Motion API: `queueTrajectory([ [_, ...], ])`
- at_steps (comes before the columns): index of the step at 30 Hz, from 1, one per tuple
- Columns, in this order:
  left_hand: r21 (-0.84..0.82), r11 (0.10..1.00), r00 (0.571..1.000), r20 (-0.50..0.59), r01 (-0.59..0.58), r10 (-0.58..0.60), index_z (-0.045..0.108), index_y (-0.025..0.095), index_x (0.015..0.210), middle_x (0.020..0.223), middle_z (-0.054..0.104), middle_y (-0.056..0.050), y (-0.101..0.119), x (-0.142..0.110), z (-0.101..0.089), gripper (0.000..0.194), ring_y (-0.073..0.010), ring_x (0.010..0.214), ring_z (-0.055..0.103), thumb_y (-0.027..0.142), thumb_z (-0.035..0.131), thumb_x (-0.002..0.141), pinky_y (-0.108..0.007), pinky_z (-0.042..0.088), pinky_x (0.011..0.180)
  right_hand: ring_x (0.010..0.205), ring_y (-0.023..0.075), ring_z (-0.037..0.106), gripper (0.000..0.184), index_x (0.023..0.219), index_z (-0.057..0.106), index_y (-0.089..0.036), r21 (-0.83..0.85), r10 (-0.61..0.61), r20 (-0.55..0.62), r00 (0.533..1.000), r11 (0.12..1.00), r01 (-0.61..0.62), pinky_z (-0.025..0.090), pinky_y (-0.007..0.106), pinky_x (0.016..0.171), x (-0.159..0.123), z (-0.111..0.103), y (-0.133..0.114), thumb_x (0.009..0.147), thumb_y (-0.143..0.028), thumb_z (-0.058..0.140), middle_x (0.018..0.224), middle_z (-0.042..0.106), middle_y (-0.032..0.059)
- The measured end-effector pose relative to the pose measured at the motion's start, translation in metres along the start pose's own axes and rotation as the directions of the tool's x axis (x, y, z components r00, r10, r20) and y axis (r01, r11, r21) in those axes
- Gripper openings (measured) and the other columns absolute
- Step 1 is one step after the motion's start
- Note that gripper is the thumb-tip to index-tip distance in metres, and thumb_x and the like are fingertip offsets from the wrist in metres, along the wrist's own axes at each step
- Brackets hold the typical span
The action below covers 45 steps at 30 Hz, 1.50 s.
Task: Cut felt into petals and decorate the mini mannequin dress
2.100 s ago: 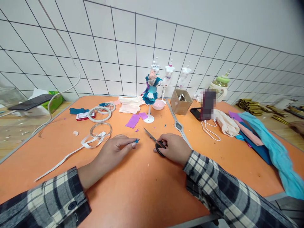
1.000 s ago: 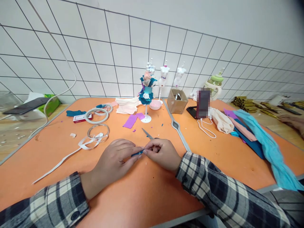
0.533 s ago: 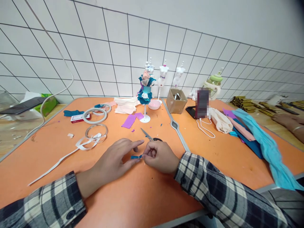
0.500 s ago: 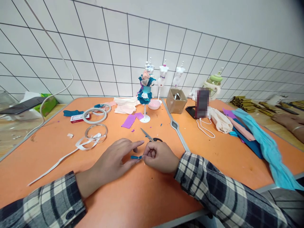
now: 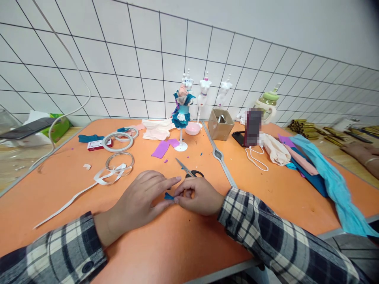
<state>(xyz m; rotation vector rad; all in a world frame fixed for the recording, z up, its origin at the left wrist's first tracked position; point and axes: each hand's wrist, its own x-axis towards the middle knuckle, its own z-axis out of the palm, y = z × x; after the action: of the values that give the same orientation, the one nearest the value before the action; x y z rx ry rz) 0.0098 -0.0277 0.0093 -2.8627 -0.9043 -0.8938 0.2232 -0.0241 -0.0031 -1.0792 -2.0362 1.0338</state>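
Note:
My left hand (image 5: 142, 199) and my right hand (image 5: 197, 195) meet low on the orange table (image 5: 166, 244), fingertips pinched together on a small blue fabric scrap (image 5: 169, 196). My left forefinger stretches out above the scrap while the thumb presses it from below. My right hand is curled, its thumb and forefinger gripping the scrap's right end. Black-handled scissors (image 5: 189, 171) lie shut on the table just behind my right hand. Further back stands a small mannequin (image 5: 182, 111) dressed in teal and pink ruffles on a white stand.
Tape rolls (image 5: 118, 142) and a loose white strip (image 5: 89, 188) lie to the left. Purple fabric pieces (image 5: 161, 149), a pink bowl (image 5: 193, 129), a cardboard box (image 5: 219, 124) and bare mannequins (image 5: 204, 91) stand behind. Turquoise and pink cloths (image 5: 325, 173) lie right, near another person's hand (image 5: 363, 154).
My right hand let go of the scissors, which now lie on the table, and joined my left hand on the blue scrap. Both hands shifted slightly nearer to me.

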Motion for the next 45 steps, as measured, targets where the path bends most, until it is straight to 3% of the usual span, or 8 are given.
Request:
queueTrajectory([
  [6, 0.003, 0.999, 0.999, -0.011, -0.035, 0.035, 0.050, 0.020, 0.128, 0.094, 0.067, -0.007, 0.000, 0.000, 0.001, 0.042, -0.0233, 0.090, 0.060, 0.029, 0.063, 0.089, -0.038, 0.046, 0.082, 0.063, 0.0106, 0.052, 0.011, 0.075, 0.075, -0.016, 0.010, -0.027, 0.052, 0.998, 1.000, 0.026, 0.040, 0.022, 0.059, 0.001, -0.005, -0.002, 0.078, -0.026, 0.069, 0.067, 0.063, 0.0009],
  [12, 0.036, 0.999, 0.999, -0.049, 0.008, -0.006, 0.054, 0.020, 0.126, 0.091, 0.068, -0.006, -0.003, 0.003, -0.003, 0.041, -0.0224, 0.086, 0.061, 0.035, 0.065, 0.089, -0.037, 0.044, 0.081, 0.041, 0.0082, 0.046, 0.024, 0.082, 0.072, -0.014, 0.310, 0.333, 0.201, 0.921, 0.870, -0.383, 0.039, 0.020, 0.039, 0.001, -0.005, -0.002, 0.080, -0.038, 0.066, 0.050, 0.050, -0.0052],
  [19, -0.082, 0.976, 0.979, -0.016, 0.203, -0.205, 0.067, 0.022, 0.106, 0.089, 0.071, -0.004, -0.002, 0.005, -0.005, 0.036, -0.0229, 0.085, 0.063, 0.048, 0.070, 0.081, -0.036, 0.046, 0.078, 0.039, 0.0068, 0.046, 0.038, 0.081, 0.070, -0.013, 0.473, 0.346, 0.203, 0.916, 0.784, -0.401, 0.041, 0.017, 0.035, 0.003, -0.008, 0.004, 0.076, -0.051, 0.069, 0.050, 0.051, -0.0048],
  [23, -0.427, 0.701, 0.789, 0.051, 0.571, -0.612, 0.066, 0.020, 0.088, 0.077, 0.069, -0.003, 0.006, 0.010, 0.002, 0.030, -0.0190, 0.071, 0.064, 0.049, 0.066, 0.080, -0.031, 0.051, 0.066, 0.040, 0.0060, 0.048, 0.045, 0.086, 0.070, -0.013, 0.540, 0.345, 0.181, 0.921, 0.748, -0.386, 0.043, 0.017, 0.035, 0.004, -0.007, 0.006, 0.076, -0.056, 0.067, 0.056, 0.056, -0.0028],
  [26, -0.565, 0.488, 0.683, 0.196, 0.665, -0.704, 0.068, 0.019, 0.089, 0.078, 0.071, -0.004, 0.008, 0.012, 0.007, 0.032, -0.0198, 0.073, 0.066, 0.049, 0.067, 0.078, -0.031, 0.053, 0.067, 0.039, 0.0059, 0.049, 0.047, 0.087, 0.069, -0.012, 0.579, 0.350, 0.163, 0.923, 0.724, -0.376, 0.043, 0.017, 0.035, 0.004, -0.006, 0.005, 0.076, -0.057, 0.066, 0.056, 0.055, -0.0036],
  [31, -0.591, 0.488, 0.715, 0.232, 0.642, -0.660, 0.075, 0.022, 0.084, 0.093, 0.074, -0.005, 0.007, 0.012, 0.008, 0.026, -0.0225, 0.089, 0.067, 0.046, 0.066, 0.081, -0.035, 0.052, 0.084, 0.039, 0.0077, 0.051, 0.037, 0.086, 0.064, -0.014, 0.508, 0.353, 0.061, 0.933, 0.794, -0.334, 0.045, 0.018, 0.036, 0.004, -0.003, -0.002, 0.075, -0.050, 0.069, 0.052, 0.053, -0.0061],
  [40, -0.626, 0.496, 0.750, 0.232, 0.603, -0.619, 0.074, 0.021, 0.075, 0.083, 0.070, -0.002, 0.012, 0.015, 0.005, 0.022, -0.0197, 0.080, 0.063, 0.041, 0.066, 0.081, -0.031, 0.051, 0.077, 0.040, 0.0052, 0.038, 0.032, 0.072, 0.053, -0.019, 0.459, 0.305, -0.063, 0.950, 0.855, -0.243, 0.045, 0.019, 0.035, 0.004, -0.001, -0.009, 0.069, -0.041, 0.075, 0.054, 0.044, -0.0089],
  [45, -0.691, 0.300, 0.658, 0.332, 0.657, -0.676, 0.073, 0.020, 0.077, 0.079, 0.072, -0.003, 0.012, 0.013, 0.008, 0.023, -0.0206, 0.077, 0.063, 0.042, 0.072, 0.074, -0.032, 0.050, 0.074, 0.038, 0.0063, 0.039, 0.036, 0.070, 0.053, -0.019, 0.392, 0.264, -0.093, 0.960, 0.896, -0.209, 0.035, 0.017, 0.035, 0.003, 0.001, -0.008, 0.068, -0.046, 0.077, 0.047, 0.041, -0.0095],
])
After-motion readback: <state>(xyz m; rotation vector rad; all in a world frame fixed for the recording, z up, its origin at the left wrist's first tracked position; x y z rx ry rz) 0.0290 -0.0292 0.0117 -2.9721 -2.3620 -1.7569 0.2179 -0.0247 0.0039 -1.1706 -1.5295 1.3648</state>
